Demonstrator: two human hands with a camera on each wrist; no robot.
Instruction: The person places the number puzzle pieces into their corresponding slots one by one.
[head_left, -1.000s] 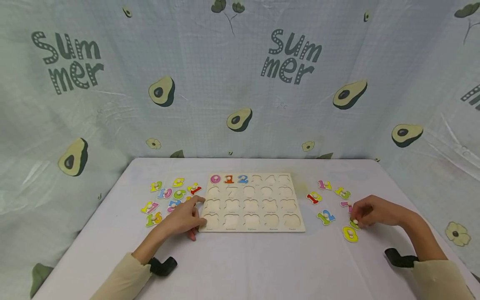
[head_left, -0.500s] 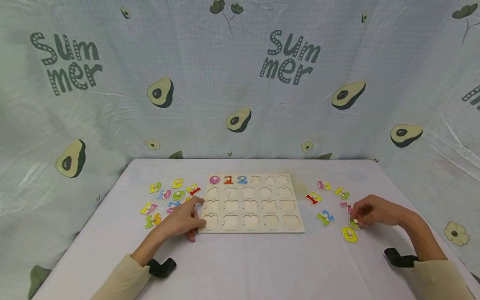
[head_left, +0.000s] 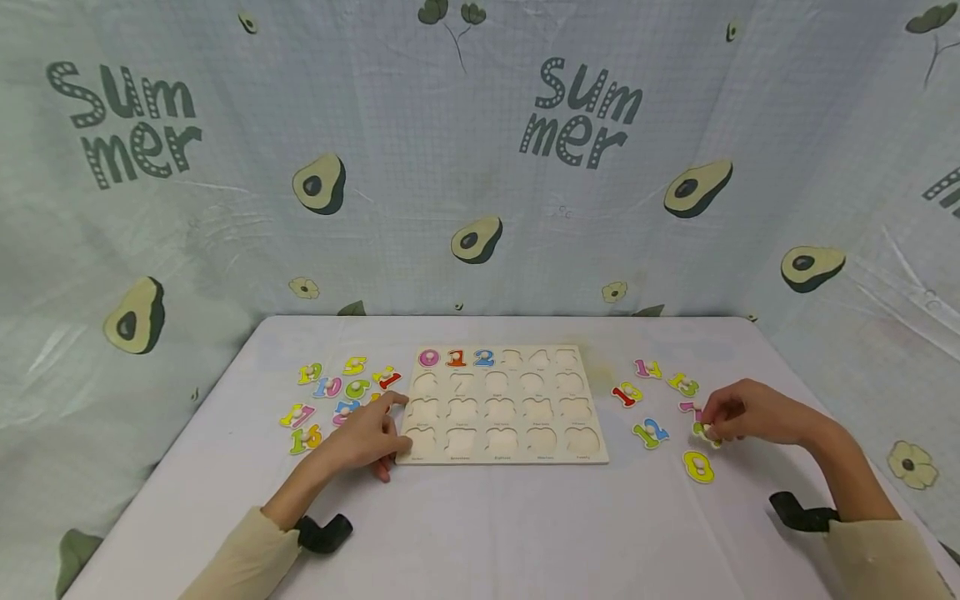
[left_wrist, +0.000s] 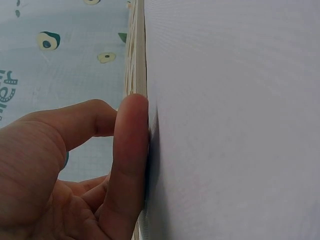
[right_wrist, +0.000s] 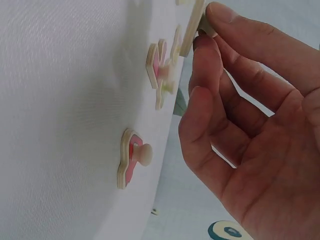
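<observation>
My right hand (head_left: 757, 412) pinches a green wooden number piece (head_left: 703, 432) by its knob, at the right of the table. In the right wrist view this piece (right_wrist: 192, 31) is seen edge-on, off the cloth; its numeral cannot be read. A pink number piece (head_left: 687, 407) lies just beyond the fingers, and a yellow 0 (head_left: 698, 467) lies nearer the front. My left hand (head_left: 366, 437) touches the left edge of the wooden number board (head_left: 487, 458), thumb and index finger spread apart. Its top row holds a pink 0 (head_left: 428, 358), a red 1 (head_left: 456, 359) and a blue 2 (head_left: 484, 358).
Several coloured number pieces lie left of the board, including a yellow 5 (head_left: 355, 365) and a green 6 (head_left: 357, 389), some partly behind the left hand. Right of the board lie more, such as a green-blue 12 (head_left: 650, 433). A printed curtain (head_left: 405, 275) stands behind the table.
My right hand has risen slightly and moved a little away from the front, taking the green piece off its spot beside the yellow 0. The left hand stays on the board.
</observation>
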